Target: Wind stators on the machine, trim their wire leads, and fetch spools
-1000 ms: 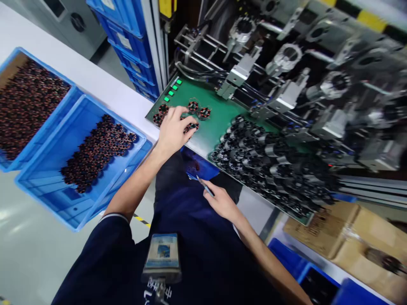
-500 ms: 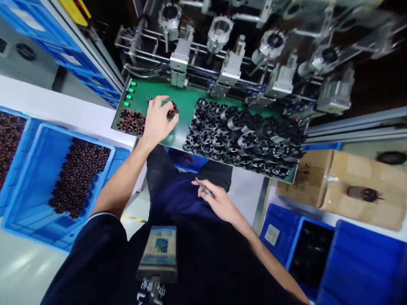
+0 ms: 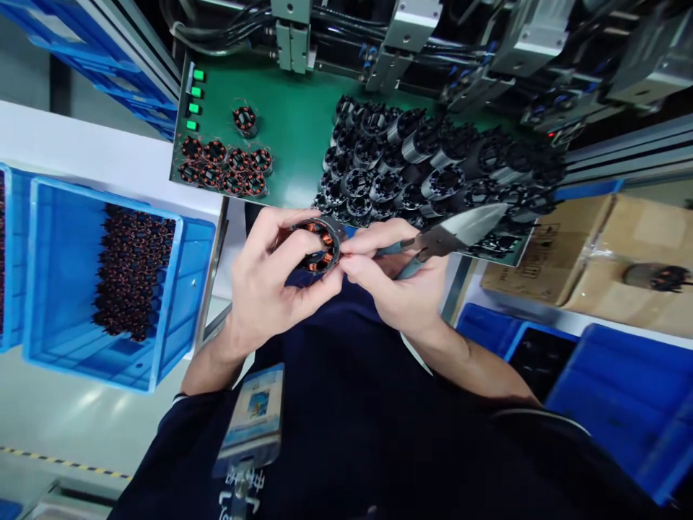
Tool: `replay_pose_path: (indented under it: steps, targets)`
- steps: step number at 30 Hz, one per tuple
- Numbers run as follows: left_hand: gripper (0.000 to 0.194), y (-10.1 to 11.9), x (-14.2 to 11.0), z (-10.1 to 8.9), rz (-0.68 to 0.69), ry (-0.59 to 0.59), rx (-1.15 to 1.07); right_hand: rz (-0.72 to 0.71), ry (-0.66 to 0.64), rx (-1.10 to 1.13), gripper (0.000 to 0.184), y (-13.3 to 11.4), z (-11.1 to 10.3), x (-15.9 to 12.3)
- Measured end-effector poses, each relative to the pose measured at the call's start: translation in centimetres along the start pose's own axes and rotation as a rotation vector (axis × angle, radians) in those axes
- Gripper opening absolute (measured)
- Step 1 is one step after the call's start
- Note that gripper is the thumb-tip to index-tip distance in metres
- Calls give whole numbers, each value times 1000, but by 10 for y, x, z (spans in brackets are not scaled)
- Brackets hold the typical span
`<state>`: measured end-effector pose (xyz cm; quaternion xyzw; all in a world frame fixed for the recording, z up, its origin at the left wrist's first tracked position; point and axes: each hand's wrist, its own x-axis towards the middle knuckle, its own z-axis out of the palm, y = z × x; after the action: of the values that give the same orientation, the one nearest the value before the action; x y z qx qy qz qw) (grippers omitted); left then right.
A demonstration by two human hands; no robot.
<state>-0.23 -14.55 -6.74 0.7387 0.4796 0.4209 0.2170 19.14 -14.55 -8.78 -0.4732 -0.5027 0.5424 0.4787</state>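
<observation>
Fingers (image 3: 295,254) closed: left hand (image 3: 264,283) clasps copper-wound ring (image 3: 327,238), right hand (image 3: 414,297) pinches at its rim, gripping pliers (image 3: 439,240); worktop (image 3: 294,173) edge just beyond

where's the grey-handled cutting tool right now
In the head view, the grey-handled cutting tool is in the right hand, right of the copper-wound ring in the left hand, its blades seen against the dark rings.
</observation>
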Motion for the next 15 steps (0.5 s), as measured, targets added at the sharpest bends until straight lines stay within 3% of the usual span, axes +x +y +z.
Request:
replay_pose_path:
  steps: [8,12,15]
  targets:
    - [32,-11,-15,-7,-221,-76,59,89,-224,61,41,-3,-4,8]
    - [32,-26,-17,-10,-250,-75,61,305,-417,315,44,-2,-9,8]
    - [32,-36,-17,-11,-140,-24,86,483,-506,526,41,-7,-17,4]
